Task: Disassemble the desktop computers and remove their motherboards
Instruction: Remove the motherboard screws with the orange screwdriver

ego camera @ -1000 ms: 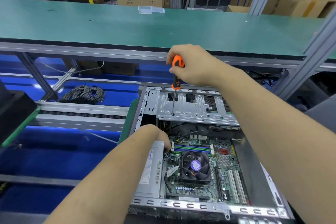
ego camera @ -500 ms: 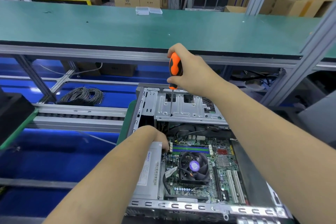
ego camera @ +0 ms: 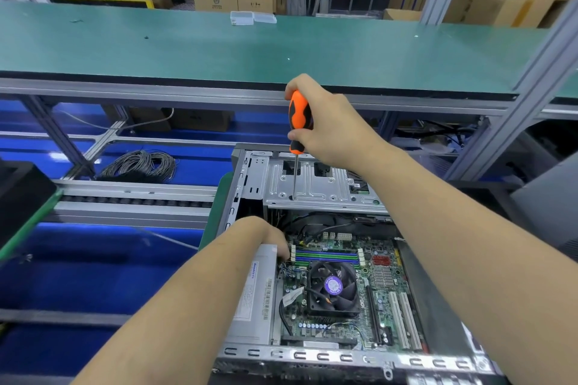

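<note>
An open desktop computer case [ego camera: 300, 355] lies in front of me with its green motherboard [ego camera: 378, 287] and black CPU fan [ego camera: 332, 286] exposed. My right hand [ego camera: 328, 126] grips an orange and black screwdriver [ego camera: 298, 120] held upright, its tip set on the silver drive cage [ego camera: 322, 187] at the far end of the case. My left hand [ego camera: 261, 236] rests on the far end of the grey power supply [ego camera: 255, 297], fingers curled over its edge beside the memory slots; what the fingertips touch is hidden.
A long green workbench [ego camera: 219, 50] runs across behind the case, with a small clear plastic box [ego camera: 241, 17] on it. A coil of grey cable [ego camera: 140, 166] lies on the blue lower level at left. A black object [ego camera: 22, 194] sits at far left. Cardboard boxes stand beyond.
My right hand has shifted the screwdriver slightly in its grip and the handle has turned. The left hand has stayed on the power supply.
</note>
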### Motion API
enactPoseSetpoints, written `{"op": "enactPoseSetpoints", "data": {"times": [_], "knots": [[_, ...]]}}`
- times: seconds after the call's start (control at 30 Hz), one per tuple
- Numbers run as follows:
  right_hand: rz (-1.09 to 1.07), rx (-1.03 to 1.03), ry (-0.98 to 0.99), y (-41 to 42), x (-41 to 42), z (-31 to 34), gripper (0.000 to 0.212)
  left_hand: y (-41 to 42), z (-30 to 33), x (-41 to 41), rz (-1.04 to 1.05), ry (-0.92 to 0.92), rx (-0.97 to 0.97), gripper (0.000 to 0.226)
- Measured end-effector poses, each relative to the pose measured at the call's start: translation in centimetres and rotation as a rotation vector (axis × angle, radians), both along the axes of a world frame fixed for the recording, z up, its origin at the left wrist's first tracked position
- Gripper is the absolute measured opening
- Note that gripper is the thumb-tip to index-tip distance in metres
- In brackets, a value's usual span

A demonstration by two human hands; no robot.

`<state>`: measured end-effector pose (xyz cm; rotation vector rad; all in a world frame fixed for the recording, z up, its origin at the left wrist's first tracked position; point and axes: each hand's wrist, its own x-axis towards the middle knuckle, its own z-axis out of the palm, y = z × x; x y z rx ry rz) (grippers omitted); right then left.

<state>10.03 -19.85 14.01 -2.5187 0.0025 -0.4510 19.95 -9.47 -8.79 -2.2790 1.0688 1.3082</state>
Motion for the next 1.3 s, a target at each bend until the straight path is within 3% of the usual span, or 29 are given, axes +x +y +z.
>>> {"op": "enactPoseSetpoints", "data": {"times": [0.5,0.7,0.8,0.93,1.0,1.1,1.3], "knots": [[-0.027,0.044,-0.009,-0.6,0.0,-0.2,0.043,0.2,0.6,-0.3,0.016,0.000,-0.005,0.063],[0.005,-0.037,0.013,0.1,-0.3,0.7,0.030,0.3,1.0,-0.4,0.012,-0.001,-0.002,0.062],[-0.067,-0.193,0.018,0.7,0.0,1.4,0.040,0.3,1.3,-0.5,0.002,-0.009,-0.003,0.063],[-0.046,-0.283,0.060,1.0,0.3,2.0,0.034,0.2,1.0,-0.4,0.002,-0.017,-0.008,0.063],[-0.037,-0.269,0.064,0.8,0.1,1.9,0.031,0.2,0.9,-0.2,0.000,-0.010,-0.005,0.056],[-0.047,-0.263,0.061,0.5,0.0,1.9,0.029,0.1,0.5,0.1,-0.021,0.009,0.016,0.027],[-0.055,-0.264,0.062,0.0,0.1,2.1,0.027,0.0,0.3,0.2,-0.040,0.030,0.012,0.025]]}}
